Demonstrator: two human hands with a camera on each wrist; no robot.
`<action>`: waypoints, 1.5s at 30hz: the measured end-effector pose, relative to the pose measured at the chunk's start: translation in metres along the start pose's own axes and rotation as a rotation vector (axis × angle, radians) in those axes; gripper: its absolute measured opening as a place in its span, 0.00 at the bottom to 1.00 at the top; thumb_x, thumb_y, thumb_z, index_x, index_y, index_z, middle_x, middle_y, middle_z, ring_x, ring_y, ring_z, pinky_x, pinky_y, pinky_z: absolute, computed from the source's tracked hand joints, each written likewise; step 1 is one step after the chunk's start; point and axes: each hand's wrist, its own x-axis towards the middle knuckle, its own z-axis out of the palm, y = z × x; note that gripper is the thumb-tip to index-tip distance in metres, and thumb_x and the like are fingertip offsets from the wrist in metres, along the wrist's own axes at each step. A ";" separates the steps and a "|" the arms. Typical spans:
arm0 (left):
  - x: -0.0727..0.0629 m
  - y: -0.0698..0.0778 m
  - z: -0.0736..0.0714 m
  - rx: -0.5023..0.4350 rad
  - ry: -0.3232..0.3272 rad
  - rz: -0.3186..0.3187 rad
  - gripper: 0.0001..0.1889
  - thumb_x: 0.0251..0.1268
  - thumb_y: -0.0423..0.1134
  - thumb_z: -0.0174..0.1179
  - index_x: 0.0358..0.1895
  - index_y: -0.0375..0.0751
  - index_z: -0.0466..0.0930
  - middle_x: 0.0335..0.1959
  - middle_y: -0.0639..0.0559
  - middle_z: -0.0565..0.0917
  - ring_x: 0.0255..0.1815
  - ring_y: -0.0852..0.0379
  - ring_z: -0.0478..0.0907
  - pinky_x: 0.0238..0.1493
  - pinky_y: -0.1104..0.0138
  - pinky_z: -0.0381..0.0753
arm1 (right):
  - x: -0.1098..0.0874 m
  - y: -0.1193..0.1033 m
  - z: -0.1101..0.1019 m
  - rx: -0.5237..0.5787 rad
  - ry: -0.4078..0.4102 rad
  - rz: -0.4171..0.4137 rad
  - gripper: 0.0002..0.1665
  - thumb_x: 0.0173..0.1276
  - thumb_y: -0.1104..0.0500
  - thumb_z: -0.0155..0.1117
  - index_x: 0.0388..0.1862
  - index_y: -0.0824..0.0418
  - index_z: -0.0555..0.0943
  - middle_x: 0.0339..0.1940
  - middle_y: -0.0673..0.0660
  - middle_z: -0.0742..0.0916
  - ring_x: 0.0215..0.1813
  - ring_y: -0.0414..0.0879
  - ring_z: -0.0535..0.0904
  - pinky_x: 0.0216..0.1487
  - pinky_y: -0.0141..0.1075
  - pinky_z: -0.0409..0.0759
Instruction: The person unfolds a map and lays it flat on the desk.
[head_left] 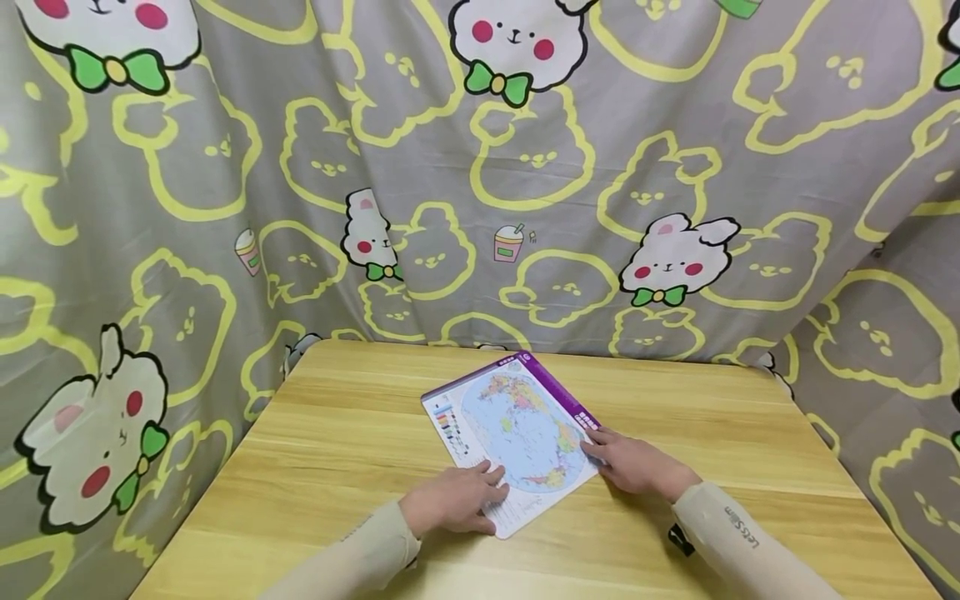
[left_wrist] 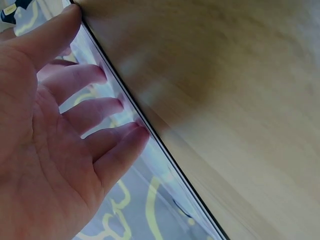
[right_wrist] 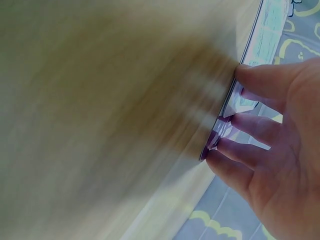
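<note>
A world map [head_left: 517, 433] with a purple band along one side lies turned at an angle on the wooden table. My left hand [head_left: 457, 498] rests on its near left edge, fingers spread over the printed surface. In the left wrist view, the fingertips [left_wrist: 142, 131] touch the glossy sheet and the thumb lies at its rim. On the other side, my right hand [head_left: 637, 462] touches the right corner near the purple band. The right wrist view shows the thumb and fingertips [right_wrist: 212, 155] along the edge, loosely bent and spread.
The wooden table [head_left: 337, 467] spreads around the map on all sides. Behind it and to both sides hangs a grey curtain [head_left: 427, 158] with yellow outlines and white rabbit faces. A small black item [head_left: 681, 540] shows under the right sleeve.
</note>
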 end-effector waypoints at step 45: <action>0.016 0.021 0.003 0.130 0.107 0.092 0.24 0.65 0.54 0.56 0.64 0.58 0.71 0.66 0.55 0.70 0.65 0.52 0.68 0.55 0.61 0.76 | 0.013 0.023 0.000 -0.010 0.067 -0.022 0.24 0.69 0.67 0.53 0.64 0.63 0.74 0.65 0.67 0.72 0.64 0.67 0.67 0.60 0.57 0.69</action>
